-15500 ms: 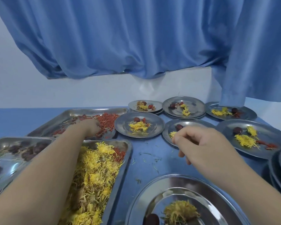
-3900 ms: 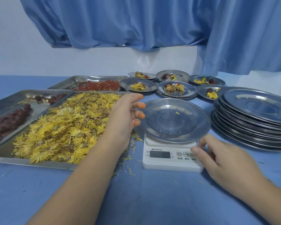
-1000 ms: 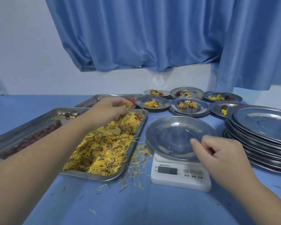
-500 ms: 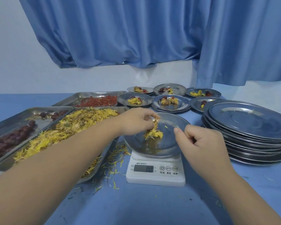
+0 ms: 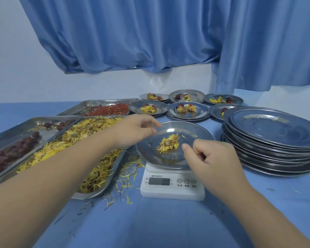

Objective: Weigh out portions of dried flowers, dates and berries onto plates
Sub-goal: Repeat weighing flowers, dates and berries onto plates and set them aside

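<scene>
A steel plate (image 5: 195,133) sits on a white kitchen scale (image 5: 172,183) at the centre. A clump of dried yellow flowers (image 5: 167,143) lies in the plate. My left hand (image 5: 134,130) hovers at the plate's left rim with relaxed fingers and holds nothing. My right hand (image 5: 213,158) is loosely curled over the plate's near right rim, holding nothing. To the left stand the tray of yellow flowers (image 5: 100,191), the tray of dark red dates (image 5: 13,127) and the tray of red berries (image 5: 106,102).
A tall stack of empty steel plates (image 5: 276,140) stands at the right. Several filled plates (image 5: 188,110) sit at the back by the blue curtain. Loose petals (image 5: 125,176) litter the blue table between the flower tray and the scale.
My left hand has let go of the flower clump, which now lies in the plate, and has drawn back to the left rim. The right hand has barely moved.
</scene>
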`<state>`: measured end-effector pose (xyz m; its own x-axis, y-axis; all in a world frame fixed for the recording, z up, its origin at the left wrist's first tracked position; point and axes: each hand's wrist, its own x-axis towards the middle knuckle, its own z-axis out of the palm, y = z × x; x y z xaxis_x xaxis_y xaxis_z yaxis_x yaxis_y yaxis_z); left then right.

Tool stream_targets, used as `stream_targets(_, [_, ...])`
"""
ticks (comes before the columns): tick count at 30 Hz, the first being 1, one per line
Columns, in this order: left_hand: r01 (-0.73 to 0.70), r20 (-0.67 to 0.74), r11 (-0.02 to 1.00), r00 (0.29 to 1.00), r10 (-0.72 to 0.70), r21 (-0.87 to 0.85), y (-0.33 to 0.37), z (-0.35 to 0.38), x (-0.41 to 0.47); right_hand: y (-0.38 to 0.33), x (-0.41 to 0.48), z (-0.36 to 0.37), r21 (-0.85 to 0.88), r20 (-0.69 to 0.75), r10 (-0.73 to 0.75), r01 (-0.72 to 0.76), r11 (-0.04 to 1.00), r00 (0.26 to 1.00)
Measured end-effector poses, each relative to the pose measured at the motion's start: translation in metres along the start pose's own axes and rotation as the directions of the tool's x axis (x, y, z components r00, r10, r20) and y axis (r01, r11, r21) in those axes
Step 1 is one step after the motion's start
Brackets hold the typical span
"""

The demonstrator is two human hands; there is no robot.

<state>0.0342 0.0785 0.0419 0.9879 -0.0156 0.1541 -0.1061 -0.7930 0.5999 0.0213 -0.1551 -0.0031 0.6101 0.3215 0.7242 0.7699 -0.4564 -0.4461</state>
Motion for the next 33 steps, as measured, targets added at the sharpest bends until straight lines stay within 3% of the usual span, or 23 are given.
stream_targets(4, [-0.02,-0.074,1.0,0.997,0.019,-0.001,-0.017,-0.013,-0.024,-0.014,-0.009,0.011,-0.079,0.056,-0.124,0.128,0.989,0.991])
stream_targets(9, [-0.017,-0.108,0.984,0.993,0.037,0.179,-0.054,-0.045,-0.064,-0.044,-0.004,0.03,-0.131,0.117,-0.218,0.233,0.964,0.969])
stream_targets(15, [0.214,-0.299,0.95,0.944,-0.14,0.229,-0.117,-0.115,-0.092,-0.092,0.014,0.085,-0.121,0.283,-0.199,0.24,0.963,0.938])
stream_targets(20, [0.475,-0.494,0.861,0.801,-0.338,0.181,-0.186,-0.174,-0.114,-0.093,0.001,0.105,-0.16,0.283,-0.217,0.269,0.95,0.934])
stream_targets(23, [0.606,-0.438,0.745,0.77,-0.463,0.278,-0.226,-0.181,-0.128,-0.09,-0.001,0.107,-0.115,0.243,-0.233,0.267,0.957,0.942])
stream_targets(27, [0.666,-0.31,0.619,0.744,-0.592,0.416,-0.257,-0.171,-0.141,-0.088,0.0,0.109,-0.098,0.243,-0.225,0.255,0.962,0.943])
stream_targets(33, [0.679,-0.365,0.636,0.733,-0.574,0.366,-0.272,-0.172,-0.138,-0.086,-0.002,0.111,-0.057,0.281,-0.205,0.229,0.972,0.938])
